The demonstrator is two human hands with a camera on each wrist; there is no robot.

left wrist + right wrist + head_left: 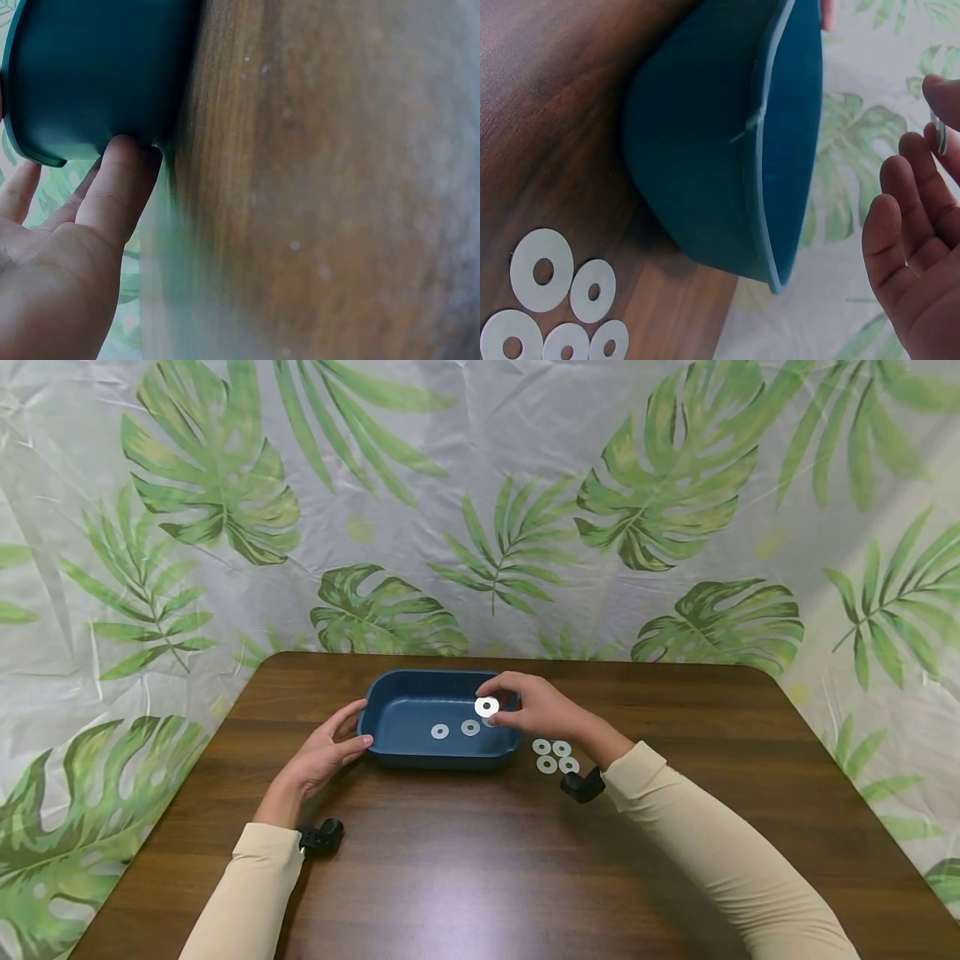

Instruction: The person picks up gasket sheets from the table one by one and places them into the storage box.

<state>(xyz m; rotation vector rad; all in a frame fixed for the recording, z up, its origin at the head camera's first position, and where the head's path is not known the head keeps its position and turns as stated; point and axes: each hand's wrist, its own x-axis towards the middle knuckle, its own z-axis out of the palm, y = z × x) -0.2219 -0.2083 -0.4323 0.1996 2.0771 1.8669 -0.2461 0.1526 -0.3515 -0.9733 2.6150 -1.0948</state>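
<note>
A blue tray [442, 762] with a raised rim stands towards the back of the table. At its left end my left hand [327, 753] touches the outer wall with thumb and fingers spread apart; in the left wrist view these fingers [112, 191] look mostly straight. Over the tray's right side, my right hand [542, 704] pinches a flat metal washer [479, 708] between thumb and fingers. Inside the tray lie a left washer [434, 732], a middle washer [464, 727] and another partly hidden under the right hand.
Several loose washers [525, 270], of differing sizes in the right wrist view, lie on the wooden table [450, 860] just right of the tray. A leaf-patterned cloth [525, 610] hangs behind the table's back edge. Each wrist wears a black camera.
</note>
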